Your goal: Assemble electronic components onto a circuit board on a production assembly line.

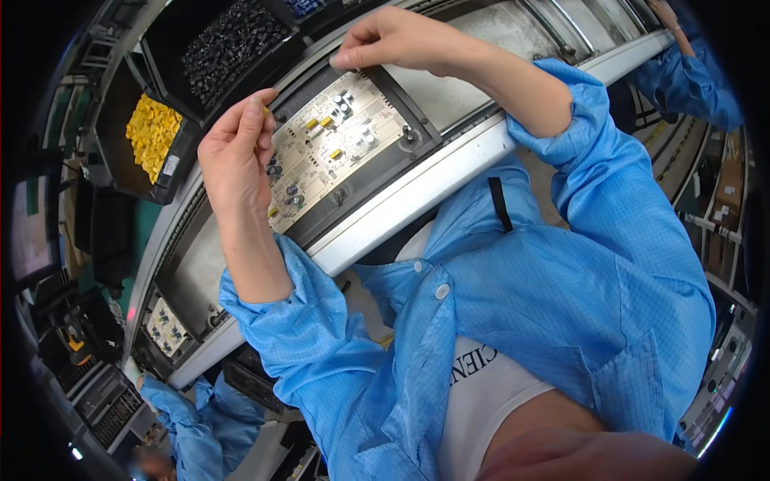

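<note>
A pale circuit board (383,122) lies in a dark carrier frame (365,191) on the line, just beyond my body. Yellow block-shaped components (326,122), small cylindrical capacitors (343,99) and other small parts stand on it. Over the board's left edge, my left hand (241,148) pinches a small yellow component (266,110) between thumb and fingertips, partly hidden by them. My right hand (393,40) hovers at the board's far edge, thumb and fingers pressed together. Whatever they hold, if anything, is too small to make out.
Beyond the line stand black bins of yellow parts (154,136), black parts (228,52) and blue parts (305,6). A metal rail (417,200) runs along my side. Another board (166,327) sits further left. Co-workers' blue sleeves (192,425) show at lower left and upper right.
</note>
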`<state>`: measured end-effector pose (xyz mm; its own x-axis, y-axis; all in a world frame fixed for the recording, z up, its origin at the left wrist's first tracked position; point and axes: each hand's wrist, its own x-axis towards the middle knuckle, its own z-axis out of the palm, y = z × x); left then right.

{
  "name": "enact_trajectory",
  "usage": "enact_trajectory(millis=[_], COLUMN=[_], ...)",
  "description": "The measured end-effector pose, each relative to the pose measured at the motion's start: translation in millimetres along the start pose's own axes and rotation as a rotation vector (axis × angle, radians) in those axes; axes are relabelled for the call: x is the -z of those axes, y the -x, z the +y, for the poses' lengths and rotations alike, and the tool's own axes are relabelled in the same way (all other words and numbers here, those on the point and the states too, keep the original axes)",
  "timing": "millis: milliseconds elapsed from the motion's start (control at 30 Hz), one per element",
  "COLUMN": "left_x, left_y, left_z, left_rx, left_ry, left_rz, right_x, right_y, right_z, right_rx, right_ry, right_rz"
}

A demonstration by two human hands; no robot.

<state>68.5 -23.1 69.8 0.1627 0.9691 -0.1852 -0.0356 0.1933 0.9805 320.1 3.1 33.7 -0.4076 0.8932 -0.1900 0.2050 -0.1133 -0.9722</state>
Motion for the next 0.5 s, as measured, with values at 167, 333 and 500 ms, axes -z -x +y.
enact_trajectory(millis=[167, 333, 500], left_x=[-6, -22, -23], left_y=[5, 23, 30], left_z=[3, 5, -17], left_rx=[-0.063, -0.002, -0.102], left_ry=[-0.145, -0.296, -0.683], left_rz=[-0.019, -0.082, -0.088], right_x=[11, 13, 0], right_y=[-1, -6, -14], right_z=[-7, 0, 12], right_rx=[-0.041, -0.103, -0.054], right_ry=[-0.356, -0.661, -0.687], right_rz=[0.002, -0.035, -0.095])
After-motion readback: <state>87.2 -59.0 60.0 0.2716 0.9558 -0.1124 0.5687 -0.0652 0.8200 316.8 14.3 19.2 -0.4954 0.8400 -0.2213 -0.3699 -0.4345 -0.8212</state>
